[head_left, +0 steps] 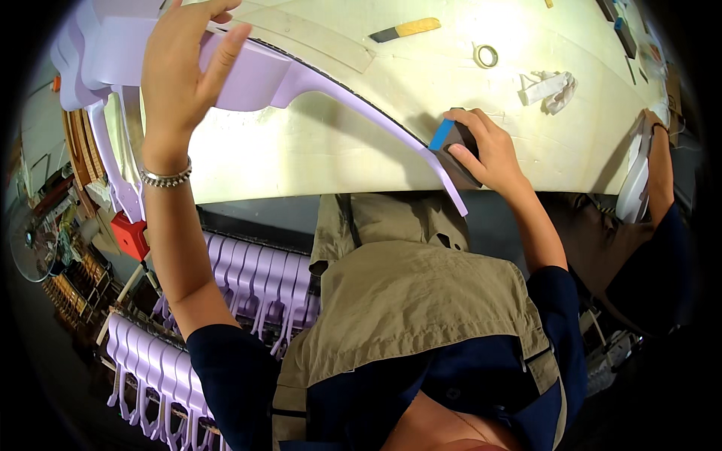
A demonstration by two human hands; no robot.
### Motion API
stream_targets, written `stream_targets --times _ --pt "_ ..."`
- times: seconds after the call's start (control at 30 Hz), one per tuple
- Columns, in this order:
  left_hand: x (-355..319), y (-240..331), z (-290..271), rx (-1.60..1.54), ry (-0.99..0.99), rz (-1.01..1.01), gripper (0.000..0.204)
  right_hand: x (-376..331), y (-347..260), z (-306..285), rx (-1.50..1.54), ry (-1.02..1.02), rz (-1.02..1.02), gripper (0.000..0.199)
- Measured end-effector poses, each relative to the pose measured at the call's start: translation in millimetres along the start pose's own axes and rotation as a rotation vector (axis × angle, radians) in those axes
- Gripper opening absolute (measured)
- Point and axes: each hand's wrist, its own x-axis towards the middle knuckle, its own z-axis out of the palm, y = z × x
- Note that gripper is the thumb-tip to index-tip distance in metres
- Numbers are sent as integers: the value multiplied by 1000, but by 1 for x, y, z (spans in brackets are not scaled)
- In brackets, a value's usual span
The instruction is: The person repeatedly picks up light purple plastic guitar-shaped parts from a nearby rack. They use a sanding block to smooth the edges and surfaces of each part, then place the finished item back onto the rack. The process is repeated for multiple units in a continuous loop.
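A long lilac curved part with a dark line along its far edge lies over the pale worktable. Its thin tail points toward my apron. My left hand lies over the wide end of the part, thumb stretched away from the fingers. The fingertips are cut off by the top of the picture. Next to the thin tail, my right hand grips a dark block with a blue side, held against the part's far edge. The block's lower side is hidden.
On the table lie a yellow-handled knife, a tape roll, a white cloth and a clear strip. Racks of similar lilac parts hang below left, near a red block. At right, another person's hand is beside a white piece.
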Motion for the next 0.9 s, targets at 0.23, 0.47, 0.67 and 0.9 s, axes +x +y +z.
stream_targets --times 0.23,0.47,0.67,0.9 --pt "-9 -18 16 -140 -30 -105 28 -1 -8 0 -2 -56 95 39" --pt "-12 -18 16 -181 24 -117 32 -6 -7 6 -73 36 55 39" --pt "-11 -17 17 -192 48 -137 33 6 -17 8 -150 54 23 38" --pt "-7 -16 20 -198 50 -129 31 63 -40 23 -136 98 27 38"
